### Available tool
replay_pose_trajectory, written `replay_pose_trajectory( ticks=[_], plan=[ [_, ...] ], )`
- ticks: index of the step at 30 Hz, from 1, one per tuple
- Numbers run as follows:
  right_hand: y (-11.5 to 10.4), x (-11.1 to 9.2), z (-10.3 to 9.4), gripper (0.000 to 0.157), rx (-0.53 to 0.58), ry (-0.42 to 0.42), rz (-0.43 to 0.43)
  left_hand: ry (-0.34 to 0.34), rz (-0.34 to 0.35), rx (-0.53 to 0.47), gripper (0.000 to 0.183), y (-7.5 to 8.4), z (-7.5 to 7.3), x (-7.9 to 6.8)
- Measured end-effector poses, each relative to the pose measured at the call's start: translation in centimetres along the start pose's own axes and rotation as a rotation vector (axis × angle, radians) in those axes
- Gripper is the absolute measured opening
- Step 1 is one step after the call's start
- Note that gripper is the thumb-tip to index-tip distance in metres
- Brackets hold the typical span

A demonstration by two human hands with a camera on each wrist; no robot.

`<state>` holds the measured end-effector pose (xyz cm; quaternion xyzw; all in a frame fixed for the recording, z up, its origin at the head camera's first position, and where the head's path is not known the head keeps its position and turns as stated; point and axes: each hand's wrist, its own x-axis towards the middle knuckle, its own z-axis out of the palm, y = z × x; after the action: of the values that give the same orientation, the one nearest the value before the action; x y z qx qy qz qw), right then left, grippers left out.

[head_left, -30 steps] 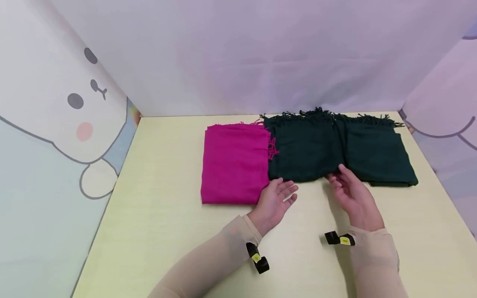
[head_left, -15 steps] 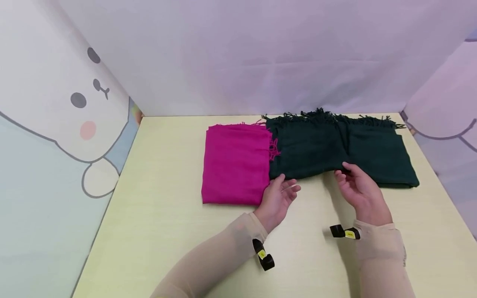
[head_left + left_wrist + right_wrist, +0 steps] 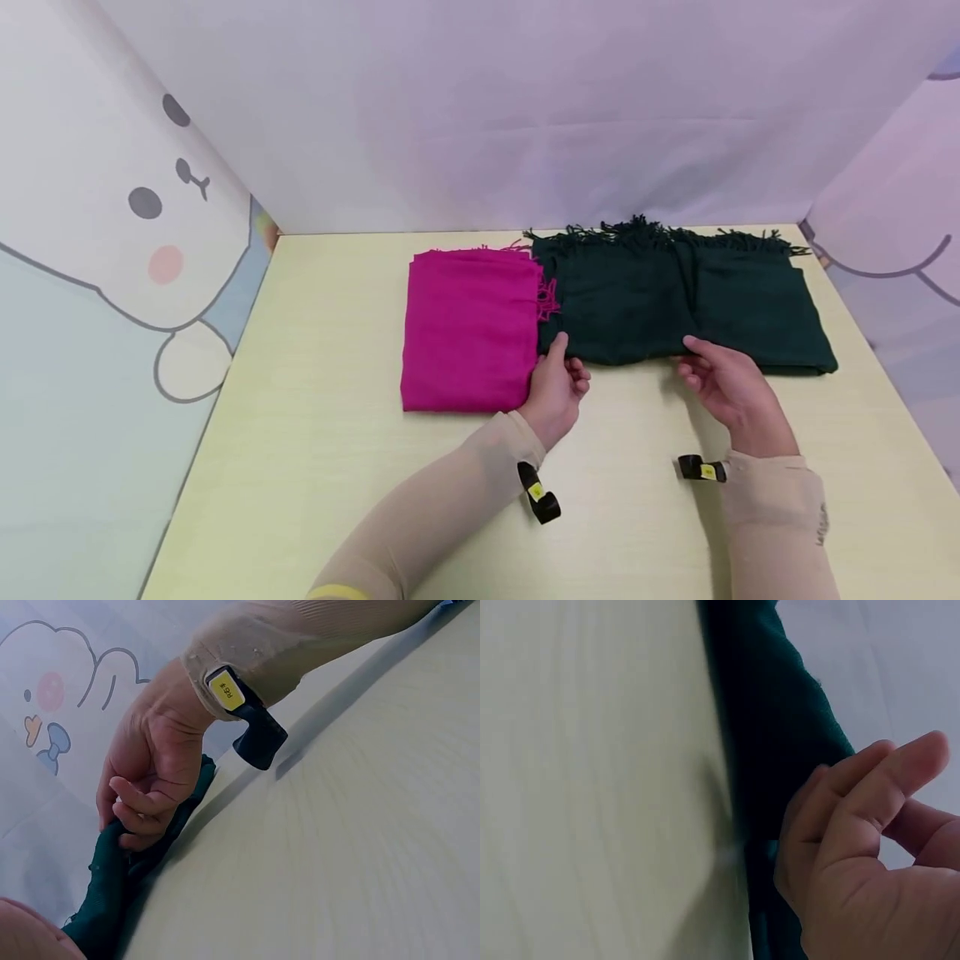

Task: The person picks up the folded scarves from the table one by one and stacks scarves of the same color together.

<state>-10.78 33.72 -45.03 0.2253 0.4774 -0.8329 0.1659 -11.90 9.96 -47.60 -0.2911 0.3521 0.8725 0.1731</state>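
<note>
A dark green fringed scarf [image 3: 615, 308] lies folded at the back of the table, its fringe toward the wall. My left hand [image 3: 553, 396] pinches its front edge near the left corner, thumb on top and fingers curled beneath. Further right, my right hand [image 3: 731, 390] pinches the same front edge between thumb and fingers, lifting it slightly. The left wrist view shows the right hand [image 3: 150, 765] on the green scarf [image 3: 105, 892]. In the right wrist view, curled fingers [image 3: 847, 817] meet the scarf's edge [image 3: 772, 712].
A folded magenta scarf [image 3: 468, 329] lies against the green one's left side, its tassels overlapping it. The left hand passes close by its front right corner. Pale wood tabletop [image 3: 322, 350] spreads to the left and front. A white cloth wall [image 3: 480, 117] rises behind.
The left hand has moved up to the green scarf's edge and its fingers have curled onto it. The right hand has slid a little right along the edge, still holding it.
</note>
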Motion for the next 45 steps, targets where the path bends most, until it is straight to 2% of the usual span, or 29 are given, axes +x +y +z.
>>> replay_pose_trajectory(
  ticks=[6,11,17,24,28,36,45],
  plan=[
    [0.2,0.3,0.4,0.016,-0.065,0.031,-0.012,-0.046,0.001,0.017,0.041,0.4,0.1,-0.1],
    [0.3,0.2,0.2,0.018,-0.036,0.066,-0.045,-0.079,0.007,0.052,0.035,0.4,-0.3,-0.4],
    [0.4,-0.3,-0.4,0.016,-0.022,0.079,-0.043,-0.139,0.018,0.109,0.022,0.3,-1.0,-1.1],
    [0.8,-1.2,-0.7,0.016,-0.057,0.112,-0.040,-0.193,-0.028,0.121,0.019,-0.4,-2.3,-2.2],
    [1.1,-1.6,-1.0,0.018,-0.093,0.095,-0.046,-0.214,-0.051,0.139,0.021,-0.6,-3.0,-2.5],
    [1.8,-2.2,-1.3,0.023,-0.232,0.041,-0.093,-0.272,-0.075,0.205,0.021,-0.3,-4.0,-3.2],
    [1.9,-2.8,-1.8,0.023,-0.232,0.028,-0.029,-0.274,-0.115,0.237,0.019,0.0,-5.0,-4.3]
  ],
)
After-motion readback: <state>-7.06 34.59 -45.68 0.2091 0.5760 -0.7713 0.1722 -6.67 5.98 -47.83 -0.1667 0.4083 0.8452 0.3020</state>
